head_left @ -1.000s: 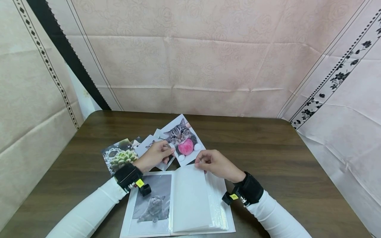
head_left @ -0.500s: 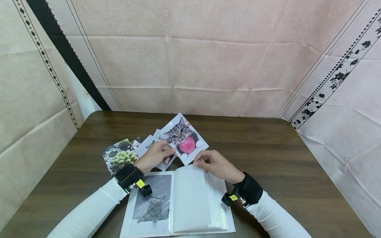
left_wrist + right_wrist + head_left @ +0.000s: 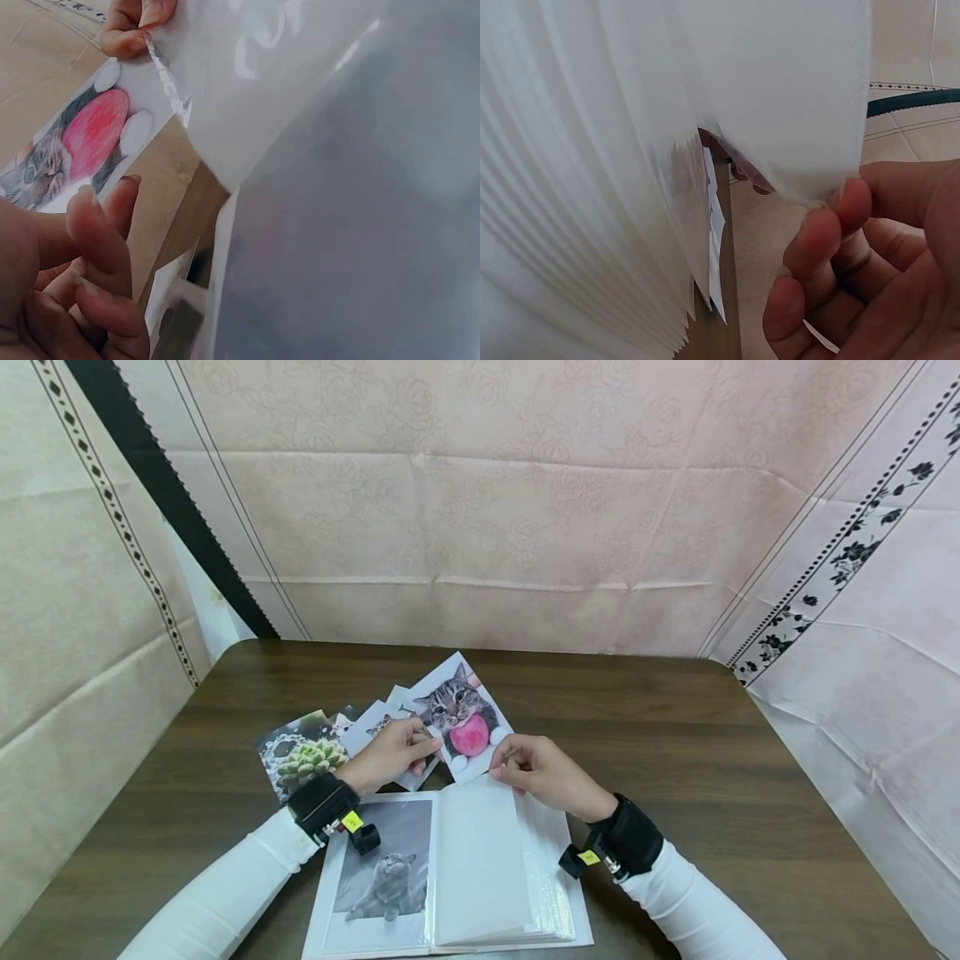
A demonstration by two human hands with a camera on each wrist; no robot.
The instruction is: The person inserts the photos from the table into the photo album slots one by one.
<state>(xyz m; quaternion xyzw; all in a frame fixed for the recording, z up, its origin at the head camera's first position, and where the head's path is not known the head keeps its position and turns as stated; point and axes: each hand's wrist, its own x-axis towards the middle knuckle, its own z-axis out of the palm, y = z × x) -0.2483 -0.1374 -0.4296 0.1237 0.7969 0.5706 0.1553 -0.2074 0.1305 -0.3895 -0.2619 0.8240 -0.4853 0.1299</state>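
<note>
My left hand [image 3: 392,752] pinches a photo [image 3: 442,685] of a tabby cat with a pink ball by its lower left edge. The photo's lower corner is at the top edge of a raised white sleeve page [image 3: 480,868] in an open photo album [image 3: 321,935]. My right hand [image 3: 546,774] pinches that page's top corner between thumb and fingertips. In the right wrist view, the right hand [image 3: 885,262] holds the corner up, and a gap shows along the page's edge. The left wrist view shows a shiny clear film [image 3: 176,90] beside the photo's lower end.
Under and beside the left hand lie several loose photos, one of a green succulent [image 3: 309,758]. A grey cat photo [image 3: 390,881] fills the album's left page. The brown wooden table [image 3: 712,777] extends to the right, with pale patterned cloth [image 3: 487,527] behind.
The cat photo shifted right and slightly up, then back left and down, its lower corner now closer to the page's top edge. Both hands have barely moved.
</note>
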